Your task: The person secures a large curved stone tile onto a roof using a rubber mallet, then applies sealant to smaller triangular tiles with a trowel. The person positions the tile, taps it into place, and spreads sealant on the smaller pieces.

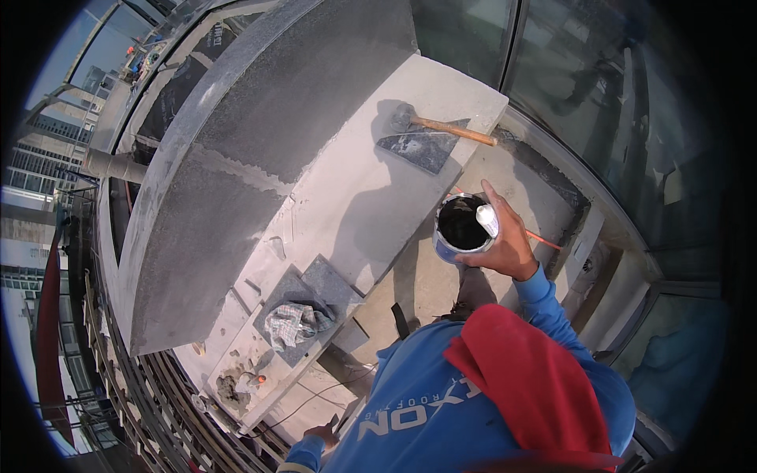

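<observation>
My right hand (pixel 509 244) is wrapped round an open can (pixel 444 251) with a dark inside. A small white tube (pixel 487 219) stands at the can's rim beside my palm. Low in the picture, my left hand (pixel 322 433) is partly cut off by my blue sleeve. Its fingers look closed near a small dark pointed piece, too small to name. On the pale ledge behind the can lies a hammer (pixel 453 128) with a wooden handle, resting across a dark stone tile (pixel 430 154).
A crumpled checked cloth (pixel 293 323) lies on grey stone tiles (pixel 327 280) on the ledge. Mortar lumps (pixel 229 386) sit at its near left end. A curved grey stone wall (pixel 229 181) rises along the left. Glass panels (pixel 583 71) stand at right. An orange cord (pixel 544 240) runs across the floor.
</observation>
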### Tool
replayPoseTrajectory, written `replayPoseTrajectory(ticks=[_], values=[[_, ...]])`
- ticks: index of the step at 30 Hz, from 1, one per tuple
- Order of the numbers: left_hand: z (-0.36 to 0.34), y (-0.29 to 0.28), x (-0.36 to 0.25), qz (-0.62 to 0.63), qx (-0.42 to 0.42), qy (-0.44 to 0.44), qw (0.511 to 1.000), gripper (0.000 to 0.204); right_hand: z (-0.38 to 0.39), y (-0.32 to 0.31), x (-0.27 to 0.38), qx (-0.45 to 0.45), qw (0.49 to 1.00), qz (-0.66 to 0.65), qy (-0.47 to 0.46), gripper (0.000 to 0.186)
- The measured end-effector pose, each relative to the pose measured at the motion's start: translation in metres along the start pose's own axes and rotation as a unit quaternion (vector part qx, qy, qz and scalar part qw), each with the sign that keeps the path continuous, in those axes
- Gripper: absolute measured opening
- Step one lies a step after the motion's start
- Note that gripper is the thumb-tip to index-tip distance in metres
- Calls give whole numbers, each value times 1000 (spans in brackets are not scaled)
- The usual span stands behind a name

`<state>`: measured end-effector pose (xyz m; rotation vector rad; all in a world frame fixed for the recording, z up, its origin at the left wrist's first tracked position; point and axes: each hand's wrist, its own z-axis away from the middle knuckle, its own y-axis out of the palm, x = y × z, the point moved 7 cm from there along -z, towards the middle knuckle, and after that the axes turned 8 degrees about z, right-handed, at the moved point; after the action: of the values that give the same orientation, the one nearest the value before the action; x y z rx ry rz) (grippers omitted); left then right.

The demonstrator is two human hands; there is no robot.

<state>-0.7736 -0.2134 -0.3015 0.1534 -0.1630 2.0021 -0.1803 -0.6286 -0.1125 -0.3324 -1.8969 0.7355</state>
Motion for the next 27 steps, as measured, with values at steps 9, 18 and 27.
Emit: replayPoseTrajectory(ticks=[9, 18, 27], values=[[218, -161, -137, -128, 51, -34, 990, 51, -150, -36, -105, 110, 985, 8, -131, 127], [234, -374, -185, -13, -272, -25, 962, 37, -207, 68, -127, 185, 974, -62, -114, 126], [93, -486, -262, 137, -442, 24, 886, 41, -257, 209, -103, 238, 969, 12, -72, 127]])
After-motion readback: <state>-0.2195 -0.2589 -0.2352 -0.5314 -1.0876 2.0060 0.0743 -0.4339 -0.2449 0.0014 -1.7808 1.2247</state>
